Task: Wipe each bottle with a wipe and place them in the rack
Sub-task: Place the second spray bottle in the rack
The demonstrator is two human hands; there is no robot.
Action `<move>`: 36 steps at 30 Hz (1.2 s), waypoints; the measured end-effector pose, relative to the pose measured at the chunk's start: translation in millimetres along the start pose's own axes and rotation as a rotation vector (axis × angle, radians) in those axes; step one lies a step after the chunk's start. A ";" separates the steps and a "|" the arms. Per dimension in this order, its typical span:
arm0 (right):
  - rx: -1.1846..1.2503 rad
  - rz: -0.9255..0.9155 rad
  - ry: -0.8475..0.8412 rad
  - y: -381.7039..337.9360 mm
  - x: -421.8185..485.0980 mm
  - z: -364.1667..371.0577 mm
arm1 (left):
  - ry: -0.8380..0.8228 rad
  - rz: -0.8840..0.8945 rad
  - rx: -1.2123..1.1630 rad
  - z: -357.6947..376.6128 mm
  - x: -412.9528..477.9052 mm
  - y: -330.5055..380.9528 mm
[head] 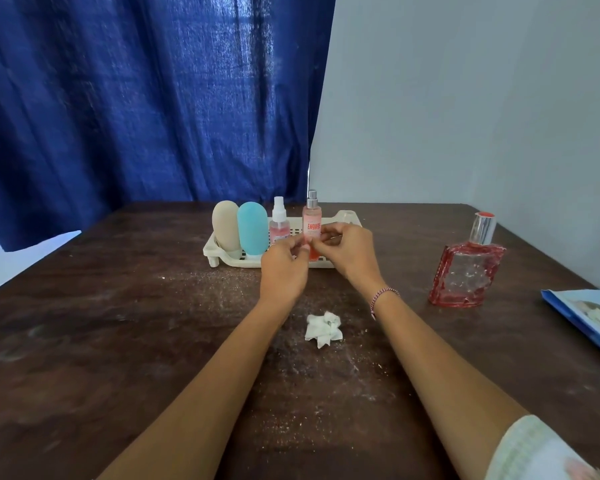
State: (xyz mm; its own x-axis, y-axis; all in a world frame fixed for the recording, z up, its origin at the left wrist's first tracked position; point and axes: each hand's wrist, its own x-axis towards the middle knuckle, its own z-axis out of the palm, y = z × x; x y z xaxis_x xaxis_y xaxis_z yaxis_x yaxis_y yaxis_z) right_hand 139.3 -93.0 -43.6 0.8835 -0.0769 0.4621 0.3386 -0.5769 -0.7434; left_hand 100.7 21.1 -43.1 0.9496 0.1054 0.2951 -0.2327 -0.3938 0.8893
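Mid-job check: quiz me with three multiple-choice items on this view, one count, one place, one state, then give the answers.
1. Bottles in the rack? A) two B) four C) six
2. The crumpled wipe lies: A) in the rack B) under the rack C) on the table, in front of the rack
3. The labelled spray bottle is: A) upright, held by the left hand and right hand B) lying flat C) untouched

Answers: 1 B, the beige bottle, teal bottle, small pink spray and labelled spray bottle are there; 2 C, it shows white on bare wood; 3 A, fingers of both hands pinch its body.
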 end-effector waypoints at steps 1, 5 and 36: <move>-0.002 -0.009 0.003 0.0 0.0 0.9 | 0.003 0.000 0.004 -0.1 -0.4 1.1; -0.008 -0.036 0.013 0.4 -1.4 6.9 | 0.016 -0.020 0.030 -0.3 -1.4 1.2; -0.273 -0.134 -0.054 5.3 -5.2 21.6 | 0.035 -0.163 0.012 -0.5 -4.8 3.9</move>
State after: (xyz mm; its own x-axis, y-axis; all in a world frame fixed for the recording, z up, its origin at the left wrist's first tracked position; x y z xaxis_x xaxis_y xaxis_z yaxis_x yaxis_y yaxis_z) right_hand 143.6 -78.1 -60.3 0.8551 0.0539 0.5156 0.3605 -0.7765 -0.5168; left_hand 95.1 19.5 -40.8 0.9666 0.2006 0.1598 -0.0737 -0.3794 0.9223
